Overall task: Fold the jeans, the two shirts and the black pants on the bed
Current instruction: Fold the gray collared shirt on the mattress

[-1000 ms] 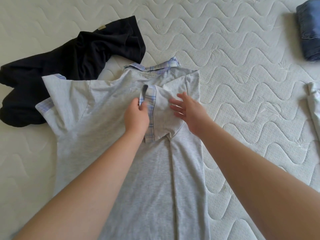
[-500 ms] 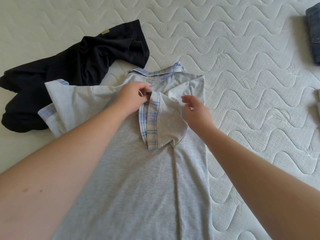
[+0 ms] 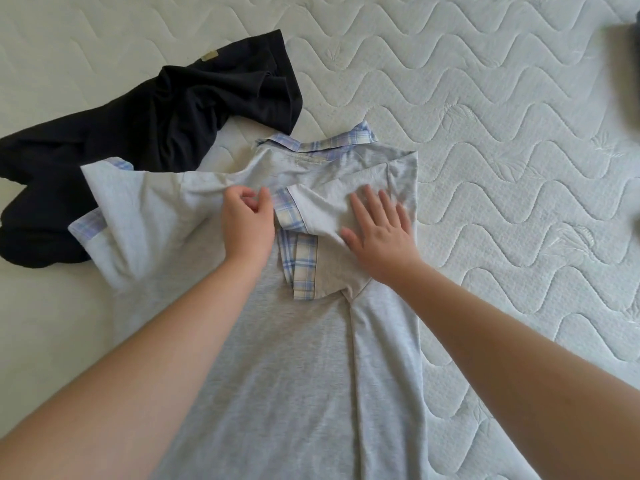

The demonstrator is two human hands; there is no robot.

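A grey polo shirt point(image 3: 277, 358) with a blue plaid collar lies back up on the white quilted mattress point(image 3: 502, 140). Its right side and right sleeve are folded inward over the back, the plaid cuff point(image 3: 299, 254) near the middle. My right hand point(image 3: 381, 233) presses flat on that folded sleeve, fingers spread. My left hand point(image 3: 247, 225) rests on the shirt just left of the cuff, fingers loosely curled, nothing between them. The shirt's left sleeve point(image 3: 114, 216) is still spread out. Crumpled black pants point(image 3: 156, 133) lie at the upper left, partly under that sleeve.
A dark blurred shape point(image 3: 628, 39) shows at the top right edge of the view. Bare mattress stretches to the right of the shirt and along the far side.
My left hand has let go of the plaid cuff and slid slightly left. My right hand has opened flat onto the folded sleeve. The view shifted left, pushing the jeans out of frame.
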